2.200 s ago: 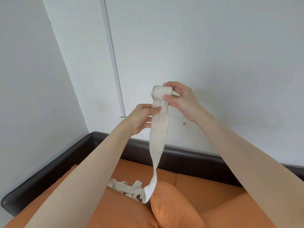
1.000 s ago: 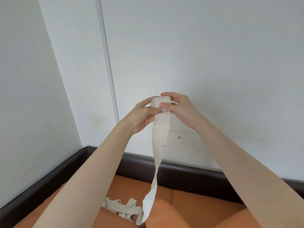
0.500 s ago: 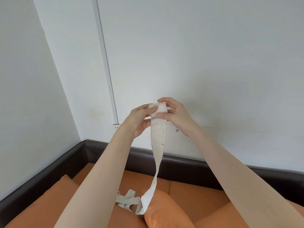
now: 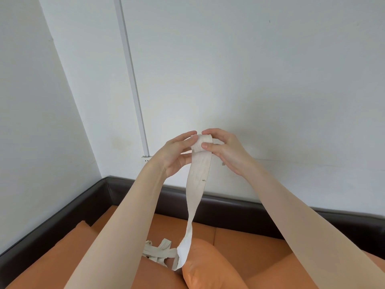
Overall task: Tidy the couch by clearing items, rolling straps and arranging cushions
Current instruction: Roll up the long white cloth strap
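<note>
Orange smooth-upholstered couch with dark brown glossy rim along its back and left edges. Plump orange cushion at the near edge. Off-white woven strap, flat band, hangs to a loose heap beside the cushion. Left hand and right hand pinch its rolled top, fingers curled around it.

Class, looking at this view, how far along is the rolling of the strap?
Done: a small roll is wound at the strap's top. In hand: the left hand and right hand both pinch that roll. Left: the hanging strap and its loose pile on the orange couch.
</note>
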